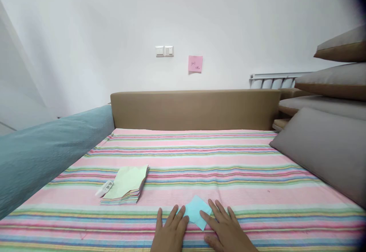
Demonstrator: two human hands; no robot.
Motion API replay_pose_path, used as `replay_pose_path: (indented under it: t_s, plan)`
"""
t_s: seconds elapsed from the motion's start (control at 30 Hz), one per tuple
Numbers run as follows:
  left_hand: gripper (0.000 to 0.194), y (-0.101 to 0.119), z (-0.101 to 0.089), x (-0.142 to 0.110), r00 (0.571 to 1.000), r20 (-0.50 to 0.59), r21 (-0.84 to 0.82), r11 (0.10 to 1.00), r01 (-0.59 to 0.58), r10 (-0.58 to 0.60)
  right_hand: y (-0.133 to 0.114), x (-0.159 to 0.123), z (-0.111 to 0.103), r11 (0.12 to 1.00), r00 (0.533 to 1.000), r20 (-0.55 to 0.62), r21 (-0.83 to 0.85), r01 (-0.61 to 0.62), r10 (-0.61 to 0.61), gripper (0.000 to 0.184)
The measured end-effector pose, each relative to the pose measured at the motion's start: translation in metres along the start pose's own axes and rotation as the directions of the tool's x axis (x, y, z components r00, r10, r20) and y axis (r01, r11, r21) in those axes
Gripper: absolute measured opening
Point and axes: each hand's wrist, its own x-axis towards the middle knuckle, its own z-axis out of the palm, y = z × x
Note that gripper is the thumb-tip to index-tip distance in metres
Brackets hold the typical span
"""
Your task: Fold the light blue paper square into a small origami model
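A small light-blue paper square lies on the striped sheet near the front edge, turned like a diamond. My left hand lies flat beside its left corner, fingers stretched out and touching the paper's edge. My right hand rests flat on the sheet at the paper's right side, fingertips on its lower right edge. Neither hand grips anything. To the left lies a stack of coloured paper sheets with a pale green one on top, and a small white object lies against it.
A teal blanket roll runs along the left side. A tan headboard closes the far end. Grey cushions are piled at the right. On the white wall are light switches and a pink note.
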Motion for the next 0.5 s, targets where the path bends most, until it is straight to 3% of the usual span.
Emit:
replay_pose_path:
  t_s: [0.3, 0.43, 0.5]
  plan:
    - [0.066, 0.003, -0.009, 0.002, 0.999, 0.045, -0.005, 1.000, -0.004, 0.005, 0.002, -0.011, -0.029, 0.983, 0.983, 0.017, 0.005, -0.181, 0.181, 0.062]
    - [0.067, 0.004, -0.011, 0.004, 0.998, 0.063, 0.002, 1.000, -0.010, 0.010, -0.003, -0.007, -0.036, 0.970, 0.956, -0.200, -0.066, -0.232, 0.215, 0.054]
    - [0.068, 0.004, -0.012, 0.004, 0.998, 0.060, 0.015, 1.000, -0.015, 0.014, -0.008, -0.002, -0.031, 0.983, 0.945, -0.296, -0.081, -0.166, 0.136, 0.050]
